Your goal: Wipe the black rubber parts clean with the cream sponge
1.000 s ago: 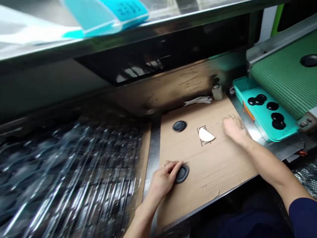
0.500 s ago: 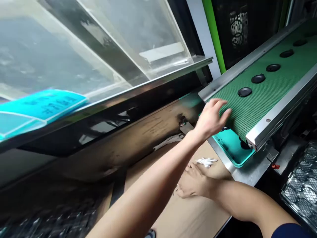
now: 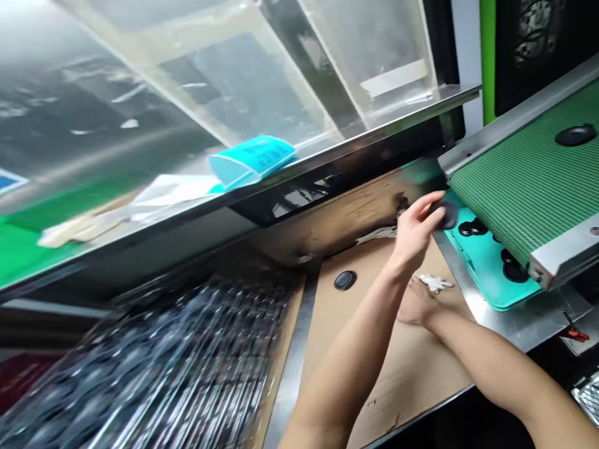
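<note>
My left hand [image 3: 418, 226] pinches a round black disc [image 3: 448, 214] by its edge, just above the near end of a teal tray [image 3: 489, 293]. Several similar black discs lie in that tray, under the end of the green conveyor belt [image 3: 552, 181]. My right hand [image 3: 416, 304] rests low over the cardboard sheet [image 3: 421, 368], beside a small white crumpled piece [image 3: 435, 284]. Its fingers are mostly hidden behind my left forearm. On the cardboard, left of my arms, lies one black round cap [image 3: 345, 280].
Stacked clear plastic trays [image 3: 187, 362] stand on the left, blurred. A metal ledge behind carries a cyan printed packet [image 3: 255, 161] and white papers [image 3: 173, 190]. The conveyor's metal side rail [image 3: 566, 252] juts out at the right, with another black disc [image 3: 575, 135] on the belt.
The view has swung left, bringing the stacked trays and the cap on the cardboard into sight. My left hand, held over the belt's end before, now grips a black disc.
</note>
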The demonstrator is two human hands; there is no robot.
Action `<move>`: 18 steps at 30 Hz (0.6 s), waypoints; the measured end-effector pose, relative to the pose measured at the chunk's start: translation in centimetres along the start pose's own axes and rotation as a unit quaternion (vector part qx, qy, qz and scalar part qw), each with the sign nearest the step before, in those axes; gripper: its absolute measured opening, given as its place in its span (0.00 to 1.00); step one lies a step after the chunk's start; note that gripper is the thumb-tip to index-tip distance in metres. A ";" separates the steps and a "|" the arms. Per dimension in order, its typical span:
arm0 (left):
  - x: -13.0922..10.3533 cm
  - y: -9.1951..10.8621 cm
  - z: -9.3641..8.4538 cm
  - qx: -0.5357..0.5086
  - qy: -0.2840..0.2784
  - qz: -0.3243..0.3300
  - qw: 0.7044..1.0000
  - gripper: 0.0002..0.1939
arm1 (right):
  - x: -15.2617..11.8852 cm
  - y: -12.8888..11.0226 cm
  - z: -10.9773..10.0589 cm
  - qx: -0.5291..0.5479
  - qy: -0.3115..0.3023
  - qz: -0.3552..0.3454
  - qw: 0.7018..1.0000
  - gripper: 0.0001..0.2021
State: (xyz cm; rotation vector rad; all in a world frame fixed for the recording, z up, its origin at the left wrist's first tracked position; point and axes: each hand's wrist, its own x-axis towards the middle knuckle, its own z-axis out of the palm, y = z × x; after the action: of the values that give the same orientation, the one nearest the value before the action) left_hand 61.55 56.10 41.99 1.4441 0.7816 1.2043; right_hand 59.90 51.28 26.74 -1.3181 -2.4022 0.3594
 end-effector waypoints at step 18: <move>-12.2 -12.2 -15.2 -0.404 0.177 -0.177 0.880 0.19 | 0.4 -1.5 1.2 0.050 0.165 -0.033 0.985 0.17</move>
State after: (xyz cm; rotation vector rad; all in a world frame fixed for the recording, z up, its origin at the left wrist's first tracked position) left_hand 45.28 52.33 26.08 0.3782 0.6229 1.2939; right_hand 58.01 50.76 26.33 -1.1500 -2.1171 0.2200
